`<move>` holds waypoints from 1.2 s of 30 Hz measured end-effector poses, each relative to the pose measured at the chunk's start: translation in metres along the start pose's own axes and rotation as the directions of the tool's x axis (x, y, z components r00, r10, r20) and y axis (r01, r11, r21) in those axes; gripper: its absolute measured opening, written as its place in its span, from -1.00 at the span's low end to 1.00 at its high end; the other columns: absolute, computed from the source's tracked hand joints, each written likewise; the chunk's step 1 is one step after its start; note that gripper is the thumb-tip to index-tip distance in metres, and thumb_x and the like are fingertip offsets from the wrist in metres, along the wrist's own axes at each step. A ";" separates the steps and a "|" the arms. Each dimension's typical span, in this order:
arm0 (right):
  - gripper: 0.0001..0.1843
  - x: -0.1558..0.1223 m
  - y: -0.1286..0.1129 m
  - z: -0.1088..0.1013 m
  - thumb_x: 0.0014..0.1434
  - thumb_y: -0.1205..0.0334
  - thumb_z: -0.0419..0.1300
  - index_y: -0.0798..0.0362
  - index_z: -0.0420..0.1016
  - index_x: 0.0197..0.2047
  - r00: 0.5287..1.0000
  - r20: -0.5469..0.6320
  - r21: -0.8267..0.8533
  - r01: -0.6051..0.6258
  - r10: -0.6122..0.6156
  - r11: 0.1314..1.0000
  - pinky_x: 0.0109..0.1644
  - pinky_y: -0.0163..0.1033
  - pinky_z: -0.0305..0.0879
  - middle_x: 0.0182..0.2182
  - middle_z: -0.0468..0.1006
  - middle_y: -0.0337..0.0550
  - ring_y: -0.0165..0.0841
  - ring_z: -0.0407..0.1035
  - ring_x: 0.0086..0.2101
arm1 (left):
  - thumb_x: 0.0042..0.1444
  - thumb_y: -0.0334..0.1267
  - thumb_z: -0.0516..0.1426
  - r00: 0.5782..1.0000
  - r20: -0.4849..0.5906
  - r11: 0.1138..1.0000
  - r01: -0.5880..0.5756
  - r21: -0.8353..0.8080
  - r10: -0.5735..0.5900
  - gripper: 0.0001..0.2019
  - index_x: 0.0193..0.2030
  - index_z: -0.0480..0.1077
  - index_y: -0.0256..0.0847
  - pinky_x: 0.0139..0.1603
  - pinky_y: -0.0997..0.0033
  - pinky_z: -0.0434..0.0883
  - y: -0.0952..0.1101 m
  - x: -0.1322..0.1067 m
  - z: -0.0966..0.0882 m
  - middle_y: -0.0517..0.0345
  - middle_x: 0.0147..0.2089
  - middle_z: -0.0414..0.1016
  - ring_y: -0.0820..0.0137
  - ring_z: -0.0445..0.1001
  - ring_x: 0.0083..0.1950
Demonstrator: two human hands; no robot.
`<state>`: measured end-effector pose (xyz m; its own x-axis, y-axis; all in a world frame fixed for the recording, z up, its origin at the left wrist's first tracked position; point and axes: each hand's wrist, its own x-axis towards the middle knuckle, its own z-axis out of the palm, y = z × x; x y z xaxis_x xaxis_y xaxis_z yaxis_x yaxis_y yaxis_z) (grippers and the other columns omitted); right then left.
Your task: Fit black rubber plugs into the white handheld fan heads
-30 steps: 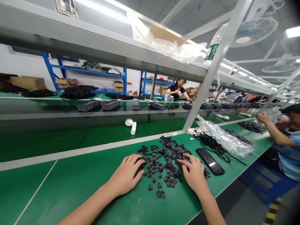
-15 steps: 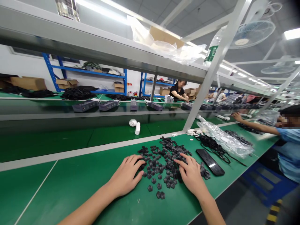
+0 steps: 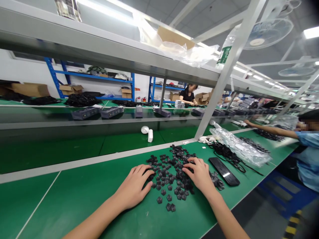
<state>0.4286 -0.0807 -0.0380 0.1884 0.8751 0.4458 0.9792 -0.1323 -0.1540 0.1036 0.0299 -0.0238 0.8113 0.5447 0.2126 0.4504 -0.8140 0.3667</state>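
Note:
Small black five-sided pieces (image 3: pixel 162 174) lie scattered in a loose pile on the green tabletop (image 3: pixel 82 196). At the left edge of the pile rests my left hand (image 3: pixel 134 186), palm down, its fingers spread and curved over a few pieces. On the pile's right side, my right hand (image 3: pixel 199 174) reaches in with fingers apart and bent, the tips touching or just above the pieces. Neither hand visibly grips a piece. What lies beneath the fingers is partly hidden. A black phone (image 3: pixel 224 171) lies to the right of my right hand.
Black straps (image 3: pixel 223 151) and a clear plastic bag (image 3: pixel 239 147) lie beyond the phone. A white device (image 3: pixel 150 135) sits on the conveyor belt behind the ledge. A slanted metal post (image 3: pixel 211 106) rises from the table. At right, a co-worker's arm (image 3: pixel 271 129) reaches over the table.
My right hand has shifted slightly up and left over the pile. My left hand has stayed put. The white device on the belt has moved right; the boxes behind have moved left.

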 end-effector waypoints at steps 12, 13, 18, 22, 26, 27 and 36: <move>-0.68 0.008 0.003 0.000 0.46 0.08 0.04 -0.15 0.63 -0.04 0.999 0.006 0.111 -0.036 0.035 0.993 0.12 0.20 0.32 0.13 0.52 -0.07 -0.02 0.34 0.14 | 0.43 -0.11 0.01 1.000 -0.024 1.000 -0.002 0.017 0.002 -0.67 0.27 0.34 0.06 0.33 -0.14 0.30 0.000 0.000 0.001 0.06 0.36 0.31 0.03 0.23 0.38; -0.65 0.011 0.001 -0.001 0.47 0.09 -0.01 -0.14 0.60 0.06 1.000 0.000 0.138 -0.023 0.023 0.990 0.17 0.19 0.33 0.16 0.50 -0.05 -0.03 0.33 0.17 | 0.43 -0.11 0.01 1.000 -0.030 1.000 -0.003 0.020 0.004 -0.67 0.27 0.34 0.05 0.33 -0.13 0.31 0.000 0.000 0.001 0.06 0.36 0.32 0.03 0.24 0.38; -0.44 0.023 -0.029 0.003 0.53 0.00 -0.16 0.03 0.34 0.40 0.986 0.136 0.257 0.062 -0.100 0.965 0.48 0.03 0.08 0.43 0.23 -0.03 -0.15 0.09 0.40 | 0.41 -0.12 0.03 0.997 -0.078 0.998 -0.016 0.062 0.021 -0.70 0.20 0.40 0.01 0.30 -0.16 0.32 0.004 0.000 -0.001 0.00 0.27 0.39 0.00 0.29 0.34; -0.23 0.022 -0.056 0.014 0.50 -0.21 -0.24 0.12 0.00 0.54 0.926 0.357 0.220 0.040 -0.119 0.975 0.55 0.06 -0.17 0.52 -0.05 -0.06 -0.16 -0.17 0.48 | 0.40 -0.11 0.03 0.996 -0.093 0.996 -0.010 0.087 0.018 -0.68 0.21 0.42 -0.02 0.34 -0.18 0.29 0.006 0.000 -0.002 -0.03 0.30 0.39 -0.02 0.29 0.36; -0.14 0.016 -0.069 0.020 0.47 -0.30 -0.31 0.14 -0.12 0.56 0.899 0.428 0.184 0.015 -0.094 0.983 0.56 0.04 -0.24 0.53 -0.16 -0.07 -0.18 -0.26 0.49 | 0.45 -0.05 -0.03 0.992 -0.026 0.992 -0.120 0.036 0.121 -0.53 0.45 0.18 0.09 0.44 -0.22 0.17 0.005 -0.001 -0.004 0.08 0.54 0.13 -0.01 0.09 0.52; -0.15 0.015 -0.071 0.020 0.47 -0.30 -0.32 0.13 -0.12 0.56 0.899 0.428 0.181 0.018 -0.095 0.983 0.56 0.03 -0.24 0.53 -0.17 -0.09 -0.19 -0.26 0.49 | 0.47 -0.03 -0.04 0.986 0.011 0.986 -0.165 0.010 0.164 -0.50 0.50 0.09 0.16 0.46 -0.23 0.13 0.005 -0.001 -0.004 0.14 0.57 0.05 0.00 0.03 0.56; -0.23 0.015 -0.098 0.013 0.48 -0.26 -0.36 -0.03 -0.18 0.58 0.866 0.461 0.205 0.105 -0.191 0.973 0.55 0.02 -0.26 0.54 -0.21 -0.29 -0.23 -0.29 0.50 | 0.45 0.03 -0.04 0.980 -0.004 0.980 -0.196 0.041 0.197 -0.55 0.41 0.27 0.14 0.40 -0.23 0.20 0.004 -0.002 -0.001 0.09 0.47 0.29 -0.03 0.21 0.47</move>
<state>0.3341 -0.0480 -0.0277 -0.0591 0.9982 0.0088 0.9570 0.0592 -0.2840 0.1034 0.0262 -0.0219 0.8826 0.3746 0.2841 0.2973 -0.9128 0.2799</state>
